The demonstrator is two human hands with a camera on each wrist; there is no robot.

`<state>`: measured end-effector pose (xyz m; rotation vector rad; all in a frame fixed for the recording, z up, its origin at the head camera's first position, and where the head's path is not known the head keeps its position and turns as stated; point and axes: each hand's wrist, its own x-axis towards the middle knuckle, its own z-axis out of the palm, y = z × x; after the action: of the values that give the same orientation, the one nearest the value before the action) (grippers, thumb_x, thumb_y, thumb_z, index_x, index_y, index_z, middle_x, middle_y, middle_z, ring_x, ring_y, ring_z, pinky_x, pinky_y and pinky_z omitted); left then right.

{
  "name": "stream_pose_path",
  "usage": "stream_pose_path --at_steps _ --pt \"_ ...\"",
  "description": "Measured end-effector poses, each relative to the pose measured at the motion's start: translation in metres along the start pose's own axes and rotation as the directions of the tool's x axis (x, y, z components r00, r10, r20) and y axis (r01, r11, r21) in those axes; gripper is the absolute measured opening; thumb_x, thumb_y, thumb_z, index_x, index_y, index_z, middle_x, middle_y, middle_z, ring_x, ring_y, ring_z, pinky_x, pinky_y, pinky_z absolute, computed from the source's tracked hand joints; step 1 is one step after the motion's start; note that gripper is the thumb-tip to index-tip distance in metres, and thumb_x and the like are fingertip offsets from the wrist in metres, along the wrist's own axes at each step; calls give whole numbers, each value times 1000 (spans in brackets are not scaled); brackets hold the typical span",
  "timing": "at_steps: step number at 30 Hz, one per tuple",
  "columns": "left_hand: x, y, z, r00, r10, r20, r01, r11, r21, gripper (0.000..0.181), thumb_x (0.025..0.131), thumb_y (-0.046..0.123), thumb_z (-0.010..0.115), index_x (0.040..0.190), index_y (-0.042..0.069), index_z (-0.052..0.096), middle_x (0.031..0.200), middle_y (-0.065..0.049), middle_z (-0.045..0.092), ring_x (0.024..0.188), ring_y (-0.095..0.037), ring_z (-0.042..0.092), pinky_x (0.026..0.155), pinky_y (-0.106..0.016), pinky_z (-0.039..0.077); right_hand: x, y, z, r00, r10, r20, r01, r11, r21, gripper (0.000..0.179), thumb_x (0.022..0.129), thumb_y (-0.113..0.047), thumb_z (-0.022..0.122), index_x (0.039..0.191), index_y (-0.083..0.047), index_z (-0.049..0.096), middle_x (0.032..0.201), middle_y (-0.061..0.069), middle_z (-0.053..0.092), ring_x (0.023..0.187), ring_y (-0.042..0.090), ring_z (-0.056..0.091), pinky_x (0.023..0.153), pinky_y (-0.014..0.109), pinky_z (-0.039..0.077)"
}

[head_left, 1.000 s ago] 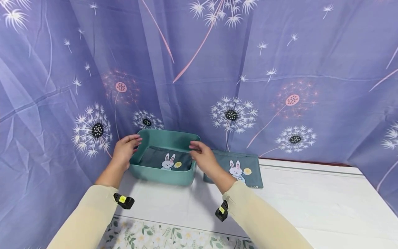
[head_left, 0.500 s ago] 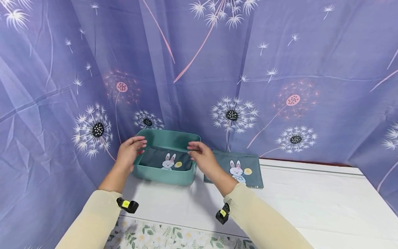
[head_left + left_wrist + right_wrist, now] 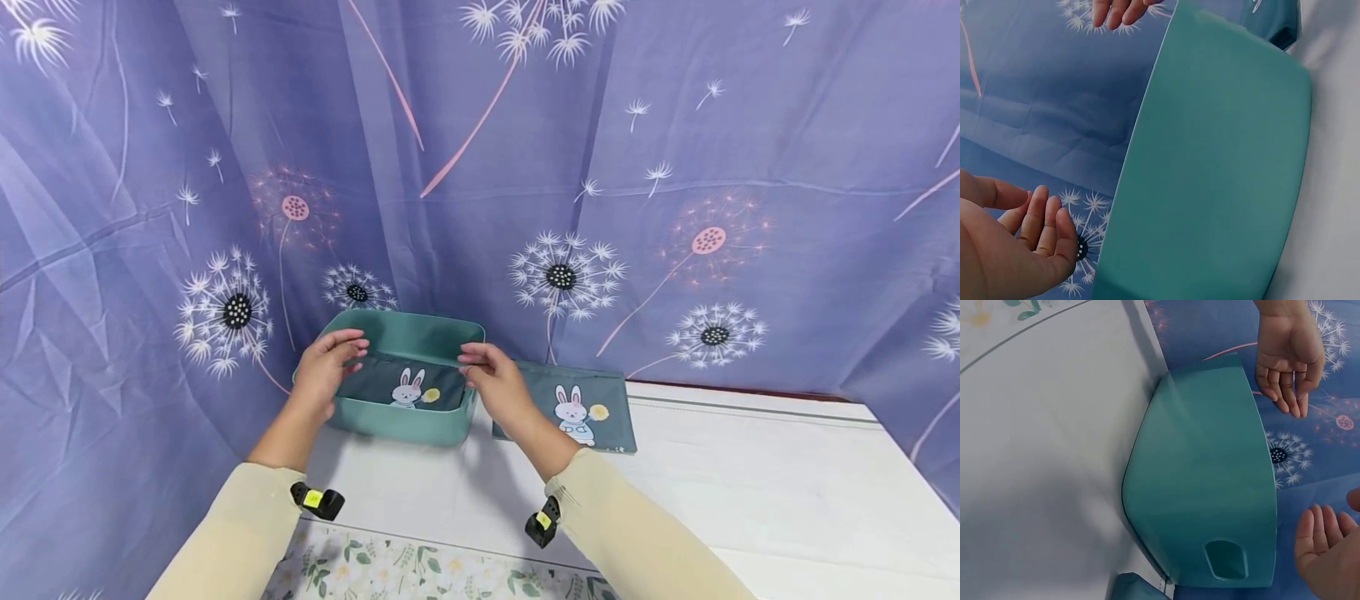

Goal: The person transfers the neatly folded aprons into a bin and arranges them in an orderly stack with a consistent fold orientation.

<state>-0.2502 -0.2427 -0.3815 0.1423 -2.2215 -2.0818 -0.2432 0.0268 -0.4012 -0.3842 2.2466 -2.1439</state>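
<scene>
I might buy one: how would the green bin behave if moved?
The bin looks thin-walled, so it is probably light and slightly flexible. Being low and wide, it would likely slide on the table rather than tip. The hole in its end may offer a grip.

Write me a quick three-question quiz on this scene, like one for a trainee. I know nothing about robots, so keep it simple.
1. Multiple choice: in the right wrist view, what shows in the end wall of the green bin?
A) a sticker
B) an opening
C) a rabbit print

2. True or false: the person's left grip is holding a lid.

3. Count: how many flat rabbit-print pieces show in the head view?

Key
1: B, an opening through the wall.
2: False; it holds nothing, its fingers relaxed.
3: Two: an inner piece in the bin, and an outer piece on the white tabletop, to the bin's right.
</scene>
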Motion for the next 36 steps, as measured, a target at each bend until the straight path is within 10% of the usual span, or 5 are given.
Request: stream_pose_path --at_steps 36 --pt "-23 -17 29 999 17 -44 -19 999 -39 29 105 11 48 131 3 57 97 16 68 96 -2 66 85 -23 55 -8 17 -21 992 -1 -122 6 999 45 31 94 4 51 123 8 61 118 29 63 91 16 61 73 21 49"
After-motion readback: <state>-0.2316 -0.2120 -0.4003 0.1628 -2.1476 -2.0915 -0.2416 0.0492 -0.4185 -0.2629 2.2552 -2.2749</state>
